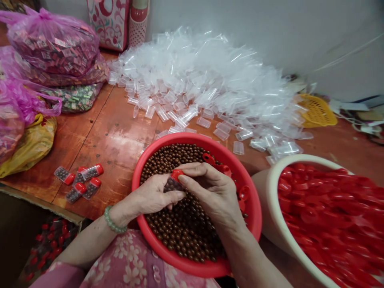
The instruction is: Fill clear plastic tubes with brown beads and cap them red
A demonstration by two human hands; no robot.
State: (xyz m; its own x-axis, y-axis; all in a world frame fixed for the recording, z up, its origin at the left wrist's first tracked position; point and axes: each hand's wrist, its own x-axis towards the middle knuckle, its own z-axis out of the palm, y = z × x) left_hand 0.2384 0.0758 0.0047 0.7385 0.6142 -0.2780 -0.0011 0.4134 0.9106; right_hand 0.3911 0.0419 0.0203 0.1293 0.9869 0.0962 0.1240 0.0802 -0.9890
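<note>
Over a red basin (196, 272) of small round brown balls (180, 236), my left hand (154, 194) is closed around a clear plastic tube (171, 185) with dark balls inside. A red cap (176, 174) sits at the tube's upper end, pinched between the thumb and fingers of my right hand (216, 192). Whether the cap is fully seated I cannot tell. Several loose red caps (244, 193) lie on the balls along the basin's right side, partly behind my right hand.
Filled, red-capped tubes (92, 172) lie at the table's left. Behind the basin is a big heap of clear tubes (192, 72). A white bucket (273, 188) of red caps stands right, near a yellow basket (319, 112). Pink bags (54, 44) sit back left; more capped tubes (49, 244) lie below the table edge.
</note>
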